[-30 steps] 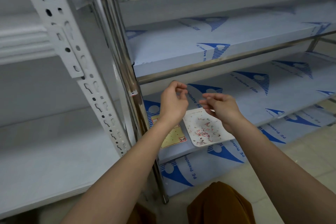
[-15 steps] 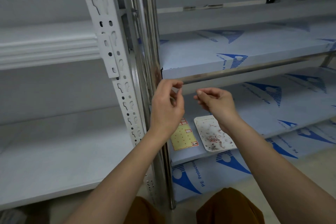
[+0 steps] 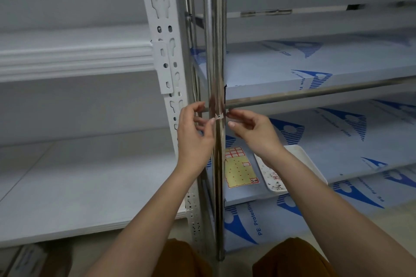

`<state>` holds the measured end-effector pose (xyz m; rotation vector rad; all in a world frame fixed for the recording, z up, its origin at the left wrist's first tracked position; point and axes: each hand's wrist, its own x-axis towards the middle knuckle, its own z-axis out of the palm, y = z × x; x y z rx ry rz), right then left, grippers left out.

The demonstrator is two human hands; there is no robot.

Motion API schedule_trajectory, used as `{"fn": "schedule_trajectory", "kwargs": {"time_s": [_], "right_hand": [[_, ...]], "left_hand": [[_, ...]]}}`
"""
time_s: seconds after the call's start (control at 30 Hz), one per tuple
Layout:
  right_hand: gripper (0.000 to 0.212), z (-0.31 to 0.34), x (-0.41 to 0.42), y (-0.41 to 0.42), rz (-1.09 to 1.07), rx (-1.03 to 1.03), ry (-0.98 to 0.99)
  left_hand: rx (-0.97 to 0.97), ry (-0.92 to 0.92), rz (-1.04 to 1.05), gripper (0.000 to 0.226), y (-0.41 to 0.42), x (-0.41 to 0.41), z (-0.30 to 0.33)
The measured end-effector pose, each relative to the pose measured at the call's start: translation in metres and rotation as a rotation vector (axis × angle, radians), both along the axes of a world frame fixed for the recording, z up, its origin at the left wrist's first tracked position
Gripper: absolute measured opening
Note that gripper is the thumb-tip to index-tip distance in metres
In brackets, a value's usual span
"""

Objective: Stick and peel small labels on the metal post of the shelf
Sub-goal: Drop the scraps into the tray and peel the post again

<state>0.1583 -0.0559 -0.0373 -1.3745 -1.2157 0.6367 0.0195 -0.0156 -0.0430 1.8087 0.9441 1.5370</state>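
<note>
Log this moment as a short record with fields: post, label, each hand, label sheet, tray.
post: shiny metal post, upright, at the shelf's front corner
label: small label against the post, just below the shelf rail
left hand: left hand pinches the label's left end
right hand: right hand, fingertips at the label's right end; whether it grips is unclear
label sheet: yellow label sheet, flat on the lower shelf, few labels left
tray: white tray right of the sheet, holding peeled scraps

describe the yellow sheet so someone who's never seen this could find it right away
Start at the shiny metal post in the middle and follow it down past both hands to the blue-printed shelf on its right. The yellow sheet lies flat there, right beside the post, left of the white tray. It alone has red-outlined labels.
</note>
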Motion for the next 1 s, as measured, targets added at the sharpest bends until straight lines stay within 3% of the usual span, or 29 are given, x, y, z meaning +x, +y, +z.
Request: {"fn": "schedule_trajectory", "kwargs": {"time_s": [0.4, 1.0], "right_hand": [[0.055, -0.003, -0.015, 0.009, 0.086, 0.016, -0.003], [0.044, -0.010, -0.011, 0.021, 0.049, 0.015, -0.137]], "left_hand": [[-0.257, -0.046, -0.284, 0.052, 0.011, -0.001, -0.007], [-0.373, -0.153, -0.229, 0.042, 0.024, 0.004, -0.003]]}}
